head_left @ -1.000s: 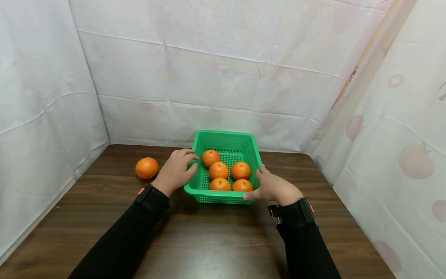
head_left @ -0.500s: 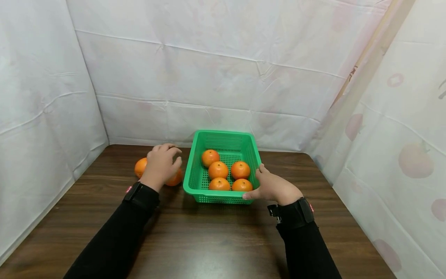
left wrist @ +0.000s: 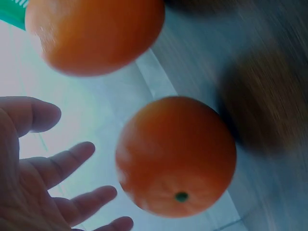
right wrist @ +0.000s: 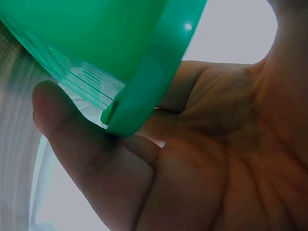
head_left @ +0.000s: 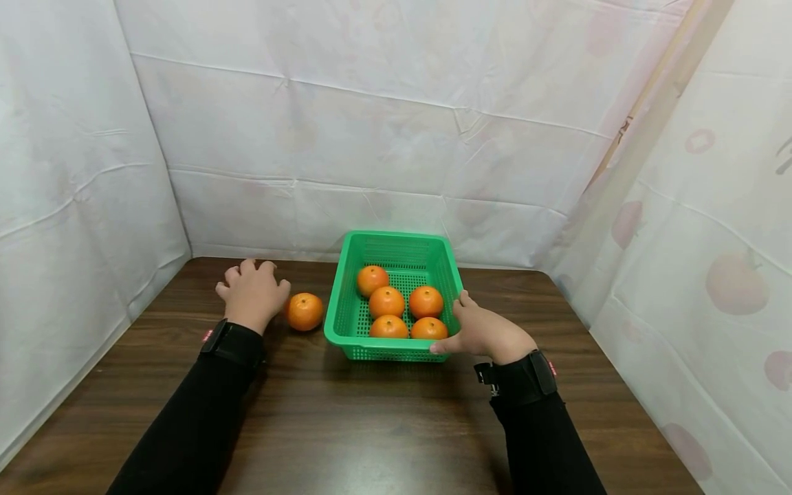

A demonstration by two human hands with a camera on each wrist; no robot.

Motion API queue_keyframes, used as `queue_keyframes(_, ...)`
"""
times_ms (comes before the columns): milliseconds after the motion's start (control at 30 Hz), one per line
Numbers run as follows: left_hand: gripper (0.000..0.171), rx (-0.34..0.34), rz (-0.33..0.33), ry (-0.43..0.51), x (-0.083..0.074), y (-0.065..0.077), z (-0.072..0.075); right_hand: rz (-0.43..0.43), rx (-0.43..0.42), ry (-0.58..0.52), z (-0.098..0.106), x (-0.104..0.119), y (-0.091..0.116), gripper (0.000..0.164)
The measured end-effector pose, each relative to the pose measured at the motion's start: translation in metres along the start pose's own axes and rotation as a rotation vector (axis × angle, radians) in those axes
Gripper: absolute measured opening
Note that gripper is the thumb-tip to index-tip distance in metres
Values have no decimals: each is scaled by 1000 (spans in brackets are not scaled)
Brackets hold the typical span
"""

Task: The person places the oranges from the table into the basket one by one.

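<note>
Left hand (head_left: 252,295) spread, now farther left near an orange (left wrist: 175,159); right hand (head_left: 491,333) curled round corner of green basket (head_left: 377,344).

The counter (head_left: 371,433) is dark wood-grain. Creased white cloth (head_left: 371,137) hangs behind it and along its left; at the right, a sheet (head_left: 674,364) bears faded red fruit prints (head_left: 738,283). A tan pole (head_left: 656,75) slants above.

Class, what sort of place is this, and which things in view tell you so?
Probably a small screened-off recording or demonstration booth: white, faintly fruit-printed sheets line the back and both sides of a dark brown wood-grain table, and broad black wrist straps suggest worn equipment.
</note>
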State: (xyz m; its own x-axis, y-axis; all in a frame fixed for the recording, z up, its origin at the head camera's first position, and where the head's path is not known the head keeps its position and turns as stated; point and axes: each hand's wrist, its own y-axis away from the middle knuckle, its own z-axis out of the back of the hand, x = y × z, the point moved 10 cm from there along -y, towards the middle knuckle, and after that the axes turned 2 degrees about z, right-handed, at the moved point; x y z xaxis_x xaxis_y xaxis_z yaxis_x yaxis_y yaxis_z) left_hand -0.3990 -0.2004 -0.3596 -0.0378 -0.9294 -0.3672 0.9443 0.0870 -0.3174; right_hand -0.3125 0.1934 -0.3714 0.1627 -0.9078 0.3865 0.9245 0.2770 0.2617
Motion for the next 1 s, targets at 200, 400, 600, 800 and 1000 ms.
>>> queue_keyframes(200,45,79,54,-22,16,-2,-9,-2,0,-8,0,0,1,116)
queue_keyframes(400,39,168,105,-52,28,0,-19,-5,2,-14,1,1,3,115)
queue_keyframes(600,37,192,109,-45,30,1,-20,-10,-1,-15,0,-1,3,115)
queue_keyframes(800,39,204,92,-45,28,1,-21,-6,-3,-25,0,1,4,115)
queue_keyframes(1000,42,278,114,-65,32,2,-32,-9,-5,-30,0,1,6,114)
